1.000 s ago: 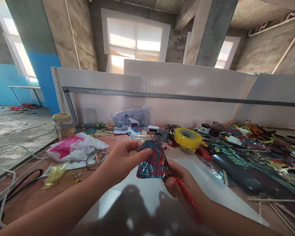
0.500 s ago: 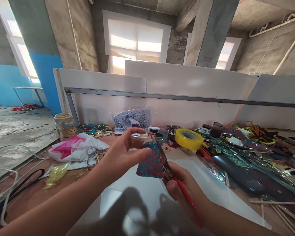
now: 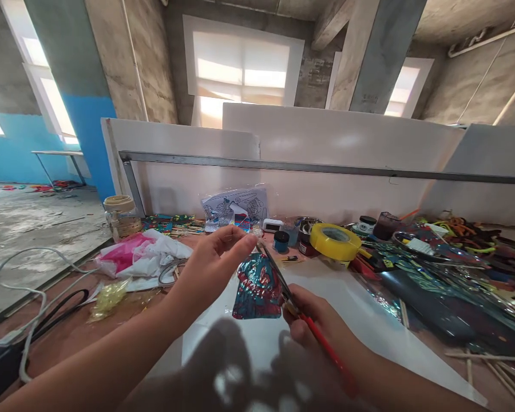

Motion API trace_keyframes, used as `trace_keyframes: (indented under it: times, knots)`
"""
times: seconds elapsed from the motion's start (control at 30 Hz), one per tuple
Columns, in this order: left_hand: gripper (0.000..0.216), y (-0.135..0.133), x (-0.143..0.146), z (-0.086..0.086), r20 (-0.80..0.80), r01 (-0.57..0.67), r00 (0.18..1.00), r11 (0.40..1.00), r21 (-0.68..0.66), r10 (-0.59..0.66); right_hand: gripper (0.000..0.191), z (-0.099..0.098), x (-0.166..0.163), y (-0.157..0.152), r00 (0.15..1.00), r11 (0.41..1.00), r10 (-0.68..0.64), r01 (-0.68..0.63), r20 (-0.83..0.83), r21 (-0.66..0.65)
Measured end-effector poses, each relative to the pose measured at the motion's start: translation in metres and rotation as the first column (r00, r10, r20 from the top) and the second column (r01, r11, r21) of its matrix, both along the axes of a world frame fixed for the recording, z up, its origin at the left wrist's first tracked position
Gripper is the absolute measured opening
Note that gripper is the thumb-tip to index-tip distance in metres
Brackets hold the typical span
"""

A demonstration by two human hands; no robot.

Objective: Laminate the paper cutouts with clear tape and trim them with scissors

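Red-handled scissors [image 3: 317,332] are gripped in my right hand [image 3: 311,312], blades pointing up and to the left. Along the left side of the blades is a small flat piece [image 3: 257,289], glossy, with swirled teal and dark red colour and rounded corners. My left hand [image 3: 218,260] is closed in a pinch, thumb and fingertips together by the scissors' tip, just above the piece's top edge. What sits between those fingertips is too small to make out. Underneath lies a white sheet [image 3: 343,300], with both hands' shadows on it.
A yellow tape roll [image 3: 335,241], a small blue jar [image 3: 281,241] and a white digital device [image 3: 273,225] stand behind. Pink and white plastic [image 3: 141,252] and cables [image 3: 34,297] lie left. At right are a dark bottle-like object [image 3: 424,303] and thin wooden sticks [image 3: 489,357].
My left thumb has moved up off the piece's face to meet the fingers near the scissors' tip. The piece now shows more of its face. The view has shifted slightly.
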State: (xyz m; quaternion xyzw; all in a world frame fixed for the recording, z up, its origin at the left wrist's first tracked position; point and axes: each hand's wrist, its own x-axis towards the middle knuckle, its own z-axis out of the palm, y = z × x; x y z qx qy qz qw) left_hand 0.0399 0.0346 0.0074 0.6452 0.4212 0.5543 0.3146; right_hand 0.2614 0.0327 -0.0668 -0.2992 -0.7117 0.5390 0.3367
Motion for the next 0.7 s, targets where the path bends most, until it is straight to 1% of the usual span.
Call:
trace_keyframes:
  times: [0.07, 0.13, 0.23, 0.3, 0.37, 0.43, 0.53, 0.63, 0.7]
  knots:
    - [0.036, -0.0016, 0.0011, -0.0007, -0.074, 0.030, 0.997, 0.999, 0.034, -0.027, 0.058, 0.0021, -0.0007, -0.0005, 1.000, 1.000, 0.003, -0.003, -0.012, 0.001]
    - [0.040, -0.0039, 0.0028, -0.0016, -0.100, 0.096, 0.991, 0.995, 0.032, -0.092, 0.064, 0.0041, -0.0016, -0.0016, 1.000, 1.000, -0.006, 0.006, -0.023, 0.006]
    - [0.037, -0.0077, 0.0053, -0.0023, -0.010, 0.222, 0.975, 0.974, -0.052, -0.223, 0.068, 0.0062, -0.0028, -0.0037, 0.999, 1.000, -0.013, 0.013, -0.043, 0.005]
    - [0.032, -0.0089, 0.0062, -0.0019, 0.040, 0.267, 0.963, 0.961, -0.064, -0.265, 0.067, 0.0069, -0.0032, -0.0050, 0.997, 0.999, -0.034, 0.035, -0.075, 0.006]
    - [0.026, -0.0082, 0.0068, -0.0013, 0.056, 0.281, 0.959, 0.958, -0.050, -0.278, 0.067, 0.0069, -0.0032, -0.0056, 0.993, 0.998, -0.054, 0.056, -0.101, 0.026]
    - [0.019, -0.0059, 0.0070, -0.0008, 0.052, 0.283, 0.959, 0.956, -0.076, -0.279, 0.067, 0.0063, -0.0030, -0.0054, 0.993, 0.997, -0.059, 0.064, -0.105, 0.049]
    - [0.025, -0.0017, 0.0067, -0.0018, 0.030, 0.267, 0.964, 0.953, -0.140, -0.266, 0.071, 0.0046, -0.0029, -0.0040, 0.993, 0.996, -0.063, 0.069, -0.098, 0.059]
    - [0.029, 0.0003, 0.0053, -0.0050, 0.002, 0.232, 0.972, 0.965, -0.123, -0.233, 0.073, 0.0024, -0.0030, -0.0016, 0.993, 0.994, -0.080, 0.087, -0.090, 0.066]
    - [0.029, 0.0004, 0.0043, -0.0074, -0.005, 0.209, 0.977, 0.967, -0.149, -0.212, 0.073, 0.0011, -0.0031, 0.0004, 0.993, 0.994, -0.081, 0.087, -0.081, 0.073]
